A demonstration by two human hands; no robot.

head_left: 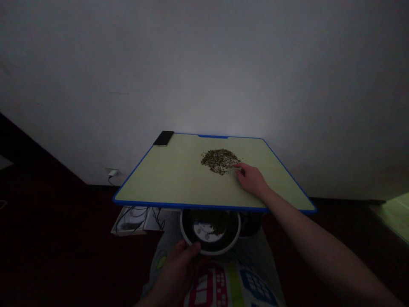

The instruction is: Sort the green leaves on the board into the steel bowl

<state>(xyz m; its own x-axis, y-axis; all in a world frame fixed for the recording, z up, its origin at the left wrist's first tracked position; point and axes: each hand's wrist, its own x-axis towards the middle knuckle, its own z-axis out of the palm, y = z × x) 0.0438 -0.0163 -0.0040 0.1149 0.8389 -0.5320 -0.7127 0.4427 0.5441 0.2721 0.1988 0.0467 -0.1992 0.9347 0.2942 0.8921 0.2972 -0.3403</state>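
A loose patch of small greenish-brown grains, like dried beans or seeds [219, 161], lies spread on the pale tabletop [169, 179]. My right hand [251, 179] is at the patch's right edge, fingers drawn together and the index finger touching the grains. A pale, thin streak shows by its fingertips; I cannot make out whether it is something held. Below the table's front edge, my left hand [183, 260] grips the near rim of a round bowl [220, 250], thumb over the edge. More dark grains [219, 226] sit inside the bowl, and the table edge hides its far side.
A dark phone [164, 138] lies at the table's far left corner. The table has a blue rim [191, 205] and stands against a grey wall [204, 68]. Under it, to the left, is an open white box [131, 221] with cables. A plug [112, 172] sits in a wall socket.
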